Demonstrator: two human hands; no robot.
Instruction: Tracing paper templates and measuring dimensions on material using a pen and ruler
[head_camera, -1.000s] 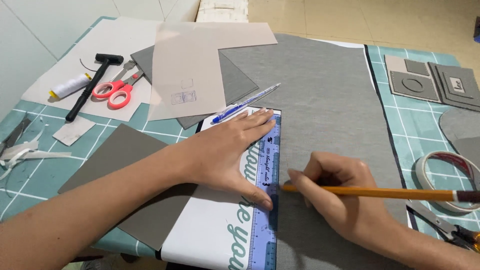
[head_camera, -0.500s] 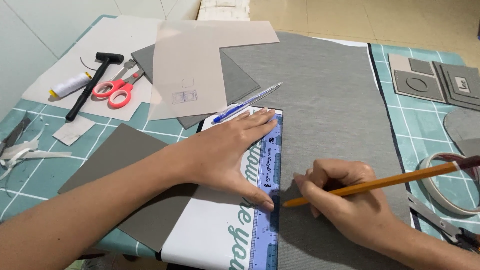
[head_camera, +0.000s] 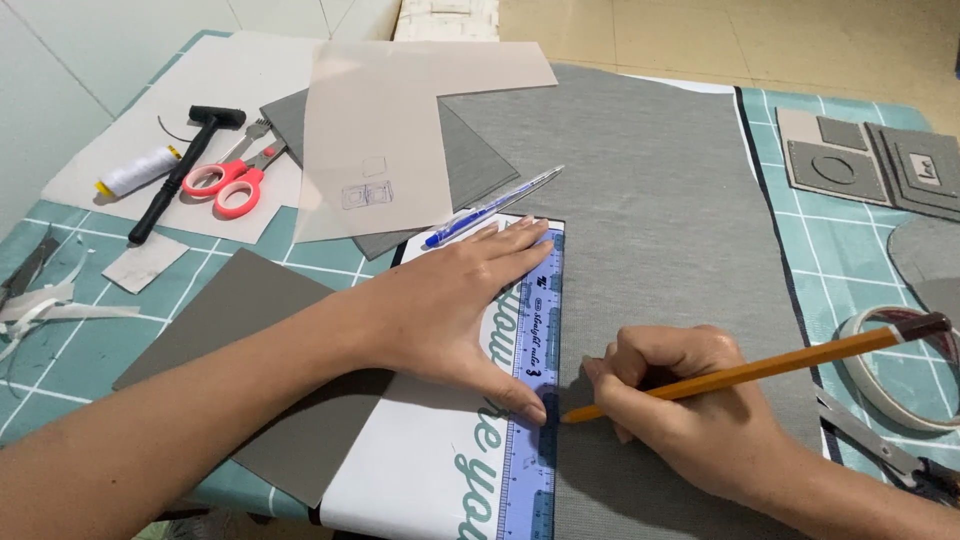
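On gray fabric (head_camera: 640, 200), a ruler (head_camera: 537, 330) is being pressed flat by the left hand (head_camera: 450, 310), while a pencil (head_camera: 740, 372) is being gripped by the right hand (head_camera: 690, 410) at its right edge.

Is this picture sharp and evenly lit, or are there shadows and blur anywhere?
Head view: soft, even light, no glare; sharp throughout. A dark shadow lies under the right hand on the grey fabric, a fainter one beneath the left hand by the blue ruler.

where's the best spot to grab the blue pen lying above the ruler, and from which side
Take the blue pen at mid-barrel, from above, fingers across its width. It lies flat and diagonal on grey sheets, its lower tip close to the left hand pressing the ruler, so the upper right half looks freer.
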